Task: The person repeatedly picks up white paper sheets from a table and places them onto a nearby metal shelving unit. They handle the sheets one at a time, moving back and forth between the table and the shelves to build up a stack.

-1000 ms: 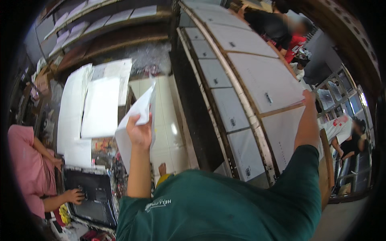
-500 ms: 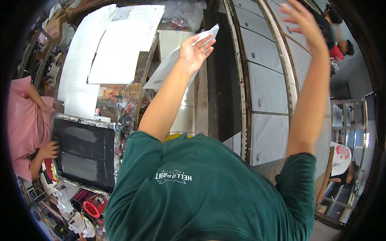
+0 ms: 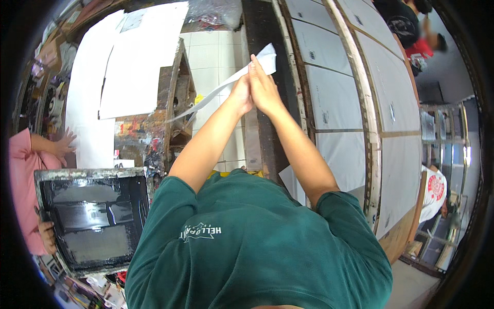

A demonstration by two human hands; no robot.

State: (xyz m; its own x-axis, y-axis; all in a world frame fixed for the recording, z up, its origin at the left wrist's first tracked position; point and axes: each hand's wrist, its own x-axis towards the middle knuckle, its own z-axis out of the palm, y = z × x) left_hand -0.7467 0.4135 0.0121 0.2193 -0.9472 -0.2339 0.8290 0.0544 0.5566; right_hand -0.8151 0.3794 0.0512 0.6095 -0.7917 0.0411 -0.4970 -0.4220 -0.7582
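Item: white sheet [image 3: 267, 61], 1, bent, raised in front of the body above the gap between bench [image 3: 136, 133] and racked printed sheets [image 3: 335, 105].

Progress, as judged: rows of marked sheets already lie in place at right; this 1 is not yet laid down. Loose white paper [image 3: 131, 77] remains on the bench.

Pose: 2 forearms reach forward and converge; left hand [image 3: 241, 95] and right hand [image 3: 264, 91] meet nearly palm to palm, fingers pointing away.

Grip: left appears closed on the sheet; right has fingers straight and together, but cannot tell whether it grasps.
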